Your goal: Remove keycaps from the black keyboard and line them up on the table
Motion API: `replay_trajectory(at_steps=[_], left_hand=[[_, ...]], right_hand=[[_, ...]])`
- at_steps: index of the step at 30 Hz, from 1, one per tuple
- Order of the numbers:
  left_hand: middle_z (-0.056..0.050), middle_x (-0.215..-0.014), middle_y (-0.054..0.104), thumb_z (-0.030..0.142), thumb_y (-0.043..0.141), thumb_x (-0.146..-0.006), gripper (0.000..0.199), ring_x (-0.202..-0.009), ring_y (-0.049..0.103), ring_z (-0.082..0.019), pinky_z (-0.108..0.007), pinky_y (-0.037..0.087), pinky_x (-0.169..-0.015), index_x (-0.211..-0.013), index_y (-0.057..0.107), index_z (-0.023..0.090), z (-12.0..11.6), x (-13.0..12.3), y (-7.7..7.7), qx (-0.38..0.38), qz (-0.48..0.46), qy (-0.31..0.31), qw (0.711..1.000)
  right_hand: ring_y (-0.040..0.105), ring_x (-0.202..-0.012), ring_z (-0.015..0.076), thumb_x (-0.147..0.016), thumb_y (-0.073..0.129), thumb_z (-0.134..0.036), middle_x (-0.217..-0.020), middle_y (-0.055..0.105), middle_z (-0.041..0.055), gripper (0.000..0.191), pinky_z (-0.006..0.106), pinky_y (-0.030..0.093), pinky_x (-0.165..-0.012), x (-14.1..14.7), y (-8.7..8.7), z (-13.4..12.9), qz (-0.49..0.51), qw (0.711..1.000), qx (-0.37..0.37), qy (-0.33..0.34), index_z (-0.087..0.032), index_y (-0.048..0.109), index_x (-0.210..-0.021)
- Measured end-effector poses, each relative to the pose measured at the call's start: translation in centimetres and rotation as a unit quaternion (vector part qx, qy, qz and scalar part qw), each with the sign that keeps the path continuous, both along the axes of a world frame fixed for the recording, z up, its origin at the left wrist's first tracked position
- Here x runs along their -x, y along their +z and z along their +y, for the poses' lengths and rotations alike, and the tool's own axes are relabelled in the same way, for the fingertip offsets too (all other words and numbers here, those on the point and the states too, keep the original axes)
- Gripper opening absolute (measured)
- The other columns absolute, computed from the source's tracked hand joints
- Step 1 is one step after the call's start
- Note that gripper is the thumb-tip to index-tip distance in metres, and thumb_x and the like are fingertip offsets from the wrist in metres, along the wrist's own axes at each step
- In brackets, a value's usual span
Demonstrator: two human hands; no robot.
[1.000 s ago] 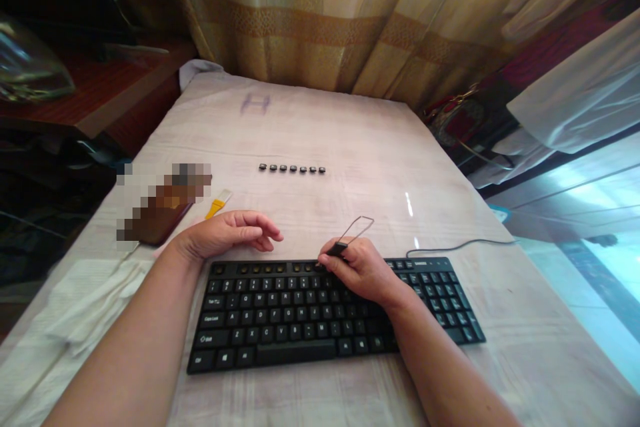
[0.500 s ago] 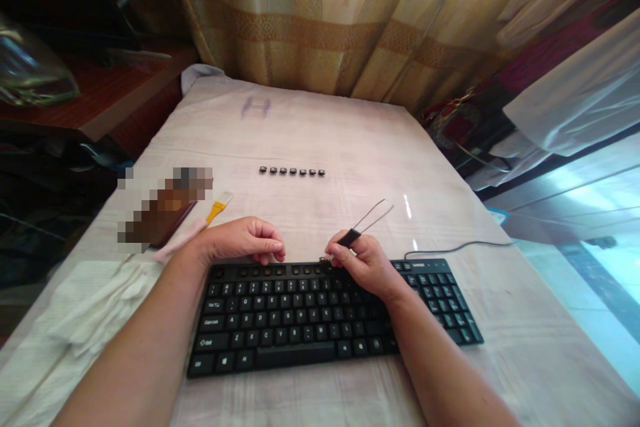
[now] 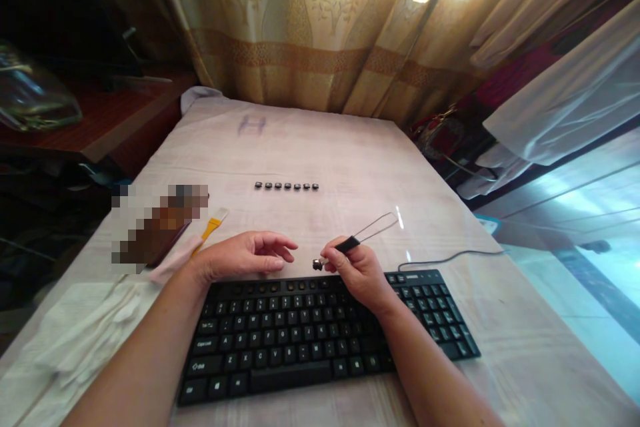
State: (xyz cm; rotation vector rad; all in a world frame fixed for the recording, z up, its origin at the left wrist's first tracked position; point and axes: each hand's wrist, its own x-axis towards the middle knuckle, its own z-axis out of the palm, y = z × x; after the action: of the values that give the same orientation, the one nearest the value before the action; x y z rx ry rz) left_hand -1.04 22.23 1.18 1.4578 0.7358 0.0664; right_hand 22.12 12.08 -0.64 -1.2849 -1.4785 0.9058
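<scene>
keyboard (image 3: 290, 375): matt plastic | wire tool (image 3: 349, 244): smooth metal loop | curtain (image 3: 300, 20): cloth

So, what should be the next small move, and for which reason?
Probably, the left hand should take the keycap from the wire tool: the right hand holds this tool, the keycap sits at its end, and the left hand is near, open and empty.

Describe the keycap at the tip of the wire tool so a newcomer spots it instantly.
Start at the black keyboard. By its far edge, the right hand holds a wire tool with a black grip, and the small dark keycap sits at the tool's left end. Unlike the seven loose keycaps lined up farther back, it's alone beside the fingers.
</scene>
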Motion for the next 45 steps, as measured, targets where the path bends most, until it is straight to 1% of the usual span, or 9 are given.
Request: replay_trajectory(at_steps=[3, 7, 14, 21, 26, 33, 37, 42, 45], left_hand=[[-0.004, -0.107, 0.071, 0.038, 0.07, -0.074, 0.047, -0.096, 0.064, -0.018, -0.028, 0.048, -0.083, -0.118, 0.063, 0.023, -0.9, -1.1, 1.4, -0.07, 0.005, -0.032, 0.997], [-0.002, -0.089, 0.071, 0.04, 0.066, -0.077, 0.037, -0.081, 0.064, -0.017, -0.026, 0.049, -0.071, -0.108, 0.066, 0.02, -2.4, -2.8, 2.7, -0.152, 0.026, -0.026, 0.988], [0.001, -0.079, 0.068, 0.037, 0.062, -0.08, 0.021, -0.072, 0.06, -0.013, -0.022, 0.044, -0.065, -0.088, 0.068, 0.018, -3.5, -4.2, 1.9, -0.169, -0.011, 0.007, 0.986], [0.003, -0.072, 0.063, 0.033, 0.06, -0.08, 0.018, -0.066, 0.056, -0.011, -0.021, 0.042, -0.061, -0.084, 0.066, 0.017, -3.3, -4.1, 1.7, -0.187, -0.003, -0.005, 0.982], [0.003, -0.071, 0.062, 0.03, 0.061, -0.077, 0.016, -0.066, 0.055, -0.012, -0.022, 0.041, -0.061, -0.086, 0.066, 0.018, -3.2, -4.1, 1.6, -0.167, 0.001, -0.002, 0.986], [0.001, -0.076, 0.065, 0.033, 0.064, -0.072, 0.023, -0.07, 0.057, -0.013, -0.024, 0.044, -0.066, -0.089, 0.064, 0.017, -2.9, -4.0, 1.2, -0.078, -0.03, 0.021, 0.996], [-0.001, -0.081, 0.065, 0.031, 0.062, -0.07, 0.023, -0.067, 0.056, -0.012, -0.023, 0.042, -0.056, -0.088, 0.059, 0.017, -2.8, -4.2, 1.1, -0.044, -0.015, 0.045, 0.998], [-0.003, -0.09, 0.068, 0.032, 0.06, -0.069, 0.029, -0.066, 0.058, -0.012, -0.02, 0.038, -0.049, -0.094, 0.057, 0.018, -2.4, -4.1, 0.9, -0.019, 0.006, 0.066, 0.998], [-0.005, -0.098, 0.069, 0.037, 0.061, -0.07, 0.035, -0.068, 0.058, -0.012, -0.019, 0.036, -0.049, -0.099, 0.056, 0.017, -1.9, -3.7, 0.7, -0.004, 0.02, 0.083, 0.996]], right_hand=[[0.061, -0.061, 0.0119, -0.092, 0.052, -0.037, -0.066, 0.065, 0.0008, 0.026, 0.023, 0.047, -0.06, 0.3, 0.4, -0.2, -0.023, 0.999, -0.04, -0.002, -0.018, 0.062, -0.077], [0.061, -0.06, 0.0119, -0.092, 0.052, -0.035, -0.066, 0.066, -0.0001, 0.024, 0.024, 0.048, -0.061, 0.7, 0.9, -0.4, -0.028, 0.998, -0.059, 0.002, -0.019, 0.062, -0.079], [0.063, -0.063, 0.0124, -0.09, 0.056, -0.032, -0.071, 0.069, 0.0, 0.017, 0.023, 0.05, -0.061, 1.1, 0.6, -0.5, -0.014, 0.997, -0.071, 0.005, -0.019, 0.065, -0.083], [0.065, -0.066, 0.0135, -0.089, 0.057, -0.031, -0.073, 0.071, 0.001, 0.016, 0.024, 0.051, -0.064, 1.2, 0.5, -0.5, -0.029, 0.996, -0.083, -0.006, -0.019, 0.067, -0.084], [0.066, -0.063, 0.0134, -0.089, 0.057, -0.032, -0.075, 0.072, 0.0015, 0.016, 0.025, 0.052, -0.062, 1.4, 0.8, -0.5, -0.02, 0.997, -0.066, -0.025, -0.02, 0.067, -0.089], [0.065, -0.061, 0.0133, -0.088, 0.058, -0.032, -0.071, 0.071, 0.0007, 0.016, 0.025, 0.053, -0.062, 1.3, 0.8, -0.5, -0.007, 0.997, -0.063, -0.039, -0.02, 0.068, -0.089], [0.067, -0.069, 0.0148, -0.088, 0.06, -0.03, -0.078, 0.073, 0.0023, 0.014, 0.026, 0.054, -0.067, 1.4, 0.4, -0.2, -0.001, 0.996, -0.081, -0.039, -0.02, 0.069, -0.089], [0.067, -0.071, 0.016, -0.088, 0.058, -0.028, -0.081, 0.073, 0.0043, 0.014, 0.028, 0.055, -0.07, 1.0, 0.3, 0.0, -0.041, 0.991, -0.095, -0.08, -0.02, 0.069, -0.091], [0.067, -0.081, 0.0174, -0.089, 0.056, -0.025, -0.09, 0.073, 0.0059, 0.015, 0.03, 0.054, -0.076, 0.1, 0.1, 0.1, -0.119, 0.984, -0.106, -0.081, -0.021, 0.068, -0.097]])
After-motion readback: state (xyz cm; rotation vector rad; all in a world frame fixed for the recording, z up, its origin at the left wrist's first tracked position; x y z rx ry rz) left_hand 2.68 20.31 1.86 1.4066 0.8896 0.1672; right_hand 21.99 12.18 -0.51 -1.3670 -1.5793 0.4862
